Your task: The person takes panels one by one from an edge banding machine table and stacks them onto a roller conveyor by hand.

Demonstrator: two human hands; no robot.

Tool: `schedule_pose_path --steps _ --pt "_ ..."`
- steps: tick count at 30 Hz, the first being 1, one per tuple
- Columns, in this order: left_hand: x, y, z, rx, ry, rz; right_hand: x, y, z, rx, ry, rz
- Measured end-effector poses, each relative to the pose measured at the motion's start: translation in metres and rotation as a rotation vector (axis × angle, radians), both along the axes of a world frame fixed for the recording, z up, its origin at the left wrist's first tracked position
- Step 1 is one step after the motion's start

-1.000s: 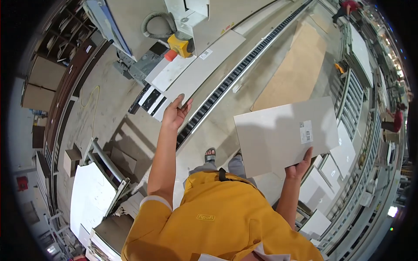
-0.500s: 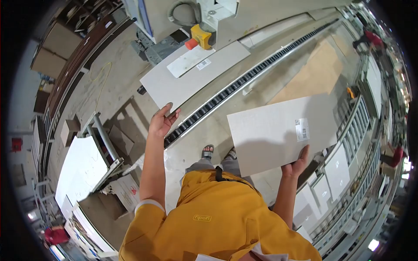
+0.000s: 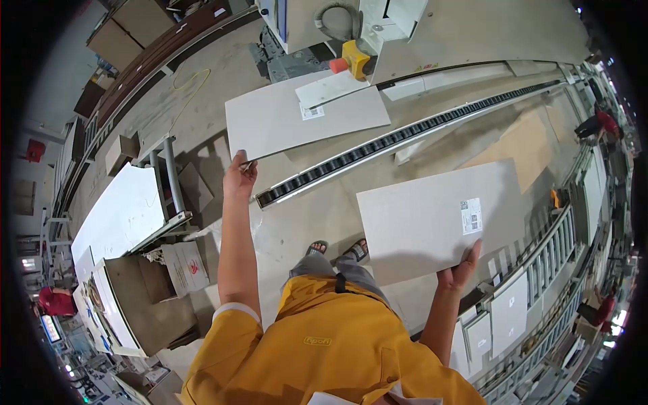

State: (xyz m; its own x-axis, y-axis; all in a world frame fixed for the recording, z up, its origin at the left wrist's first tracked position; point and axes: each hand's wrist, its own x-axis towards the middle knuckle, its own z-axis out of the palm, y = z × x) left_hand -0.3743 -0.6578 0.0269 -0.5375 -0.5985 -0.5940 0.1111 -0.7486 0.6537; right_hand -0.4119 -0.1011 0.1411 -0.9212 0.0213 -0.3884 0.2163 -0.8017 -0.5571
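Note:
My right hand [image 3: 460, 271] grips a pale grey board [image 3: 425, 216] by its near edge, thumb on top beside a white printed label [image 3: 471, 215]. The board is held over the floor, to the right of my feet. My left hand [image 3: 241, 177] is at the near left corner of a second pale board [image 3: 270, 125], its thumb over the edge and its fingers curled at the corner. That board carries a label [image 3: 312, 111] and lies partly under a white strip of the machine.
A yellow box with a red button [image 3: 351, 61] sits above the second board. A black roller track [image 3: 378, 145] runs diagonally ahead. Roller conveyors [image 3: 550, 253] with more boards stand at right; a white-topped table [image 3: 121, 209] and an open cardboard box [image 3: 145, 304] are at left.
My view has turned, shifting the surroundings. My left hand has come from just off the second board's corner to closing on it. The right hand still holds its board.

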Motion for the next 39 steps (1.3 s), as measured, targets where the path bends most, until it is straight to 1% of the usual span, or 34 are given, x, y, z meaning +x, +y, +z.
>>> schedule_pose_path --steps 1,3,4,6,7,12,15,18,20,22,24,29,32,34,35,36,37,38,39 --pt "0.001 -0.001 -0.012 0.007 0.002 -0.002 0.005 0.001 -0.001 0.004 -0.001 -0.005" --pt "0.0 0.002 -0.022 0.099 0.38 -0.007 0.017 -0.008 0.009 0.03 -0.037 -0.043" --pt "-0.004 0.003 -0.027 0.108 0.387 -0.006 0.021 -0.013 0.013 0.045 -0.075 -0.08" --pt "-0.021 0.02 -0.011 0.193 0.281 -0.117 0.029 -0.019 0.015 0.078 -0.068 -0.107" --pt "-0.029 0.028 0.001 0.185 0.232 -0.14 0.034 -0.023 0.014 0.102 -0.073 -0.135" --pt "-0.036 0.021 -0.001 0.135 0.268 -0.127 0.052 -0.041 0.01 0.082 -0.034 -0.122" --pt "-0.01 -0.007 0.002 0.101 0.272 -0.133 0.063 -0.056 0.016 0.098 -0.003 -0.113" --pt "0.024 -0.032 0.004 0.065 0.292 -0.075 0.073 -0.063 0.019 0.1 0.004 -0.088" --pt "0.046 -0.047 0.006 0.046 0.261 -0.021 0.076 -0.071 0.021 0.088 0.014 -0.062" --pt "0.069 -0.058 0.008 0.024 0.226 0.014 0.078 -0.079 0.027 0.161 0.0 -0.089" --pt "0.091 -0.068 0.01 0.011 0.235 0.056 0.08 -0.087 0.03 0.163 -0.014 -0.089" --pt "0.148 -0.093 0.014 -0.038 0.244 0.099 0.081 -0.105 0.031 0.161 0.026 -0.038" --pt "0.181 -0.105 0.016 -0.086 0.292 0.076 0.085 -0.11 0.027 0.133 0.073 -0.013" --pt "0.197 -0.108 0.029 -0.128 0.26 0.183 0.088 -0.114 0.03 0.088 0.115 0.087" --pt "0.204 -0.111 0.035 -0.148 0.241 0.184 0.089 -0.117 0.03 -0.02 0.117 0.158" --pt "0.211 -0.105 0.054 -0.113 0.229 0.207 0.091 -0.115 0.03 -0.119 0.141 0.201" --pt "0.217 -0.112 0.051 -0.185 0.211 0.194 0.088 -0.099 0.008 -0.192 0.19 0.246" --pt "0.217 -0.107 0.068 -0.195 0.161 0.178 0.087 -0.078 -0.013 -0.251 0.252 0.283" --pt "0.211 -0.099 0.09 -0.155 0.158 0.16 0.097 -0.076 -0.017 0.349 0.602 0.13"
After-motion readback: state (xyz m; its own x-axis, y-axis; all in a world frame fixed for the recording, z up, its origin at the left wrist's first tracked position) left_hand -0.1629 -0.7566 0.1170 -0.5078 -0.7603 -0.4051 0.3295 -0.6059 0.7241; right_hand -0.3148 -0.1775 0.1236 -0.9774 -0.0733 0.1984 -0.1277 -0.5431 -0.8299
